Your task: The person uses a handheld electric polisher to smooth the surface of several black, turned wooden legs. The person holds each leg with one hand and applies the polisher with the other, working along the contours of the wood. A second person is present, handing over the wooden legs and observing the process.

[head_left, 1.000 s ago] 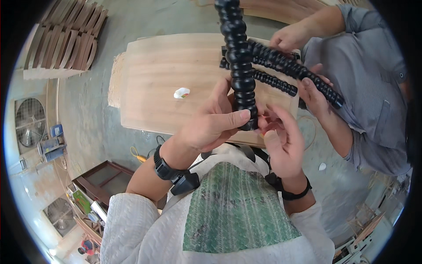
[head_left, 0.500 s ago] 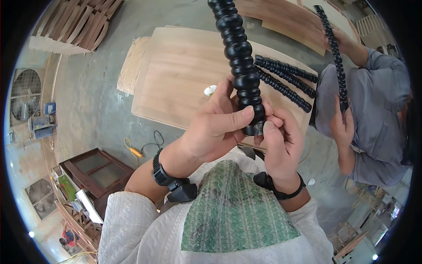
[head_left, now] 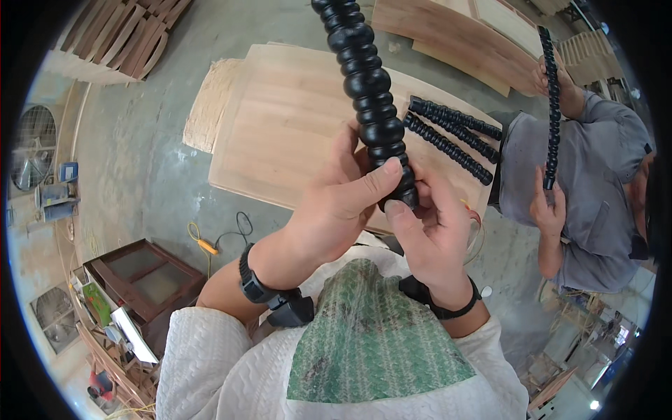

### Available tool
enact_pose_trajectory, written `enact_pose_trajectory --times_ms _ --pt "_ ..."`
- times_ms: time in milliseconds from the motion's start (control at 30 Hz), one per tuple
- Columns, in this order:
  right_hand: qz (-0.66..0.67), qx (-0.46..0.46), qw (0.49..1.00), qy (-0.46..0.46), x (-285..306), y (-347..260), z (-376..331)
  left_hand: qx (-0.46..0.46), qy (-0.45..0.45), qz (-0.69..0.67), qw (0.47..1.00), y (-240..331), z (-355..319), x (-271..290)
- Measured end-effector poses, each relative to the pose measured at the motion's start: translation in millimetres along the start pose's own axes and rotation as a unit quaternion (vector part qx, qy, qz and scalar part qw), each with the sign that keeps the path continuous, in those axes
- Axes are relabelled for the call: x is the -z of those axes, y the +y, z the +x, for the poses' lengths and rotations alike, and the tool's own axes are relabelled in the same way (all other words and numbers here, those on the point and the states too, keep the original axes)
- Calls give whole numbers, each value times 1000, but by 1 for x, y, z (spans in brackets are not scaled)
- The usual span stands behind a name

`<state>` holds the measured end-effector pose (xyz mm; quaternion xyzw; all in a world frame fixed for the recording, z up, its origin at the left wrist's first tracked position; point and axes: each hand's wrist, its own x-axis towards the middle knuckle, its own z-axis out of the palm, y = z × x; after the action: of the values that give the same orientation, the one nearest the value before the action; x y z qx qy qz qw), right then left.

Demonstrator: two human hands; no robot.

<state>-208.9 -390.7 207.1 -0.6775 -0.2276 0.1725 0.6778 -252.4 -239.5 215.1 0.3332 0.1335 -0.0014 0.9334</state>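
Note:
A long black post with rounded, beaded rings [head_left: 369, 87], like a turned spindle, slants up and away from me past the top of the view. My left hand [head_left: 343, 199] is wrapped round its lower part, thumb laid across the front. My right hand [head_left: 437, 227] grips the near end, with the thumb pressed near the end's edge and the fingers curled behind. Beyond my hands, several similar black posts [head_left: 455, 129] lie on the right part of a pale wooden panel [head_left: 280, 119].
At the right, a person in grey clothes [head_left: 581, 189] holds another black beaded post [head_left: 553, 105] upright in both hands. More wooden panels [head_left: 455, 42] stand at the far side. Curved wooden parts [head_left: 115, 35] are stacked far left. A dark framed panel [head_left: 150, 276] and a cable [head_left: 206, 246] are at the left.
The post in my hands has tilted a little farther left at its far end, and my right thumb has shifted slightly left. The other person's post has moved slightly right and stands straighter.

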Motion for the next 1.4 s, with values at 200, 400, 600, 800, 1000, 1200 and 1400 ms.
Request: enact_pose_trajectory --times_ms 200,400,600,800,1000,1200,1400 --pt "74 -83 994 2 1 3 -15 -94 38 165 981 -2 10 2" --pt "79 -161 983 -32 12 2 -25 -67 -11 28 997 17 35 0" --pt "-274 -115 932 208 120 102 -54 -80 15 53 995 29 41 -3" --pt "-498 -305 787 201 173 164 -96 -80 36 41 995 29 51 -2" --pt "-519 -301 776 193 150 155 -87 -56 59 26 996 28 59 -2" --pt "-294 -134 937 132 118 56 -71 -86 95 83 988 33 65 -14" --pt "-332 133 931 -78 71 -56 -33 -130 90 78 984 41 61 -18"
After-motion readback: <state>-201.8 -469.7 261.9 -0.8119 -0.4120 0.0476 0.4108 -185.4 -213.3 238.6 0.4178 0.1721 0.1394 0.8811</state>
